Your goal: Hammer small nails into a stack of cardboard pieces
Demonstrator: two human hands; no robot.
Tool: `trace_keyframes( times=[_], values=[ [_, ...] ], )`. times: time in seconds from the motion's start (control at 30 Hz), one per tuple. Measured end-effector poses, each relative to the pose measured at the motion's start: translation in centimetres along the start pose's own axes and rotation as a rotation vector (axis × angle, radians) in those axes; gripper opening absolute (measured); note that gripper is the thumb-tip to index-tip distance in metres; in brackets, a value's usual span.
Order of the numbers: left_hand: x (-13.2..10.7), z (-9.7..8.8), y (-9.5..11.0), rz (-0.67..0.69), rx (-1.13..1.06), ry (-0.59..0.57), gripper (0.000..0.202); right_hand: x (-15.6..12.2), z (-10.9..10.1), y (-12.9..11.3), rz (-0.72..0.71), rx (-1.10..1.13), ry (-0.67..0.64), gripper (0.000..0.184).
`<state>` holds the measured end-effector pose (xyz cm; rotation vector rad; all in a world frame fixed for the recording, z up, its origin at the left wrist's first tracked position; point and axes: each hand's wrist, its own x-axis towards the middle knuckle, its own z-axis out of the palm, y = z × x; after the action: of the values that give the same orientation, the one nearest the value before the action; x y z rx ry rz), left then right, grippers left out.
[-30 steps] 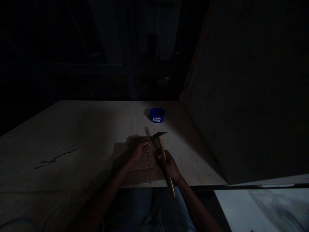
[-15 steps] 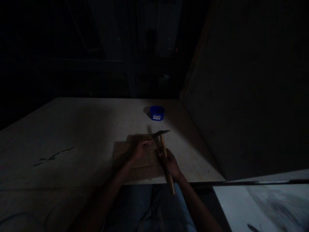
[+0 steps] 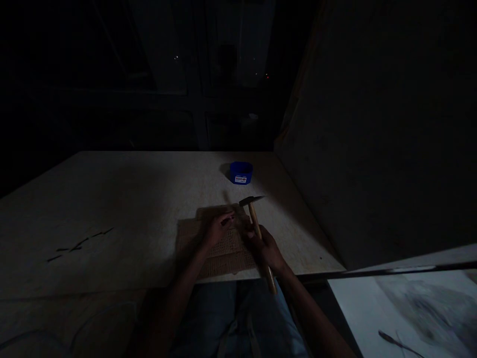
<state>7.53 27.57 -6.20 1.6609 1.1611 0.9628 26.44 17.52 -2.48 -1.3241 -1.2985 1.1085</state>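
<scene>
Presently | hammer (image 3: 255,217) within right grip (image 3: 269,248) | head (image 3: 251,200) projecting beyond

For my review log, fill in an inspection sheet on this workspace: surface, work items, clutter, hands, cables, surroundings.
Surface: pale table, dimly lit, shadowed in places.
Work items: hammer, head pointing away from the person; brown cardboard on the table; labelled blue container beyond it, contents too dark to tell.
Clutter: thin dark pieces at left; slender dark tool on a white surface at lower right.
Hands: right hand grips the hammer's handle; left hand is over the cardboard, anything pinched there unclear.
Cables: faint curved line at lower left, possibly a cord.
Surroundings: tall dark panel at right; dark panes with tiny lights behind.
</scene>
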Motion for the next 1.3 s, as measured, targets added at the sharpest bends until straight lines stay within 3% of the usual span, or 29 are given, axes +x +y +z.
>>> trace_keyframes(
  times=[0.2,0.3,0.5,0.73,0.9,1.07,1.3],
  values=[
    [0.1,0.0,-0.7,0.03,0.0,0.029,0.04,-1.6,-2.3,-5.8,0.105,-0.147,-0.043,0.046],
    [0.2,0.2,-1.3,0.031,-0.006,0.063,0.048,-2.0,-3.1,-7.1,0.138,-0.227,-0.106,0.049],
    [0.4,0.7,-1.9,0.003,-0.045,0.11,0.05,-2.1,-1.7,-5.7,-0.001,-0.214,-0.165,0.046],
    [0.2,0.5,-1.2,-0.013,-0.061,0.087,0.052,-1.4,0.2,-3.7,0.103,-0.251,-0.156,0.043],
    [0.4,0.4,-1.2,-0.015,-0.061,0.08,0.049,-1.1,0.1,-3.8,0.052,-0.229,-0.089,0.041],
    [0.4,0.5,-1.5,-0.041,0.009,0.107,0.048,-1.0,0.1,-3.7,0.106,-0.273,-0.184,0.041],
    [0.6,0.4,-2.1,-0.007,-0.017,0.07,0.054,-0.8,0.1,-3.0,0.124,-0.248,-0.144,0.04]
  ],
)
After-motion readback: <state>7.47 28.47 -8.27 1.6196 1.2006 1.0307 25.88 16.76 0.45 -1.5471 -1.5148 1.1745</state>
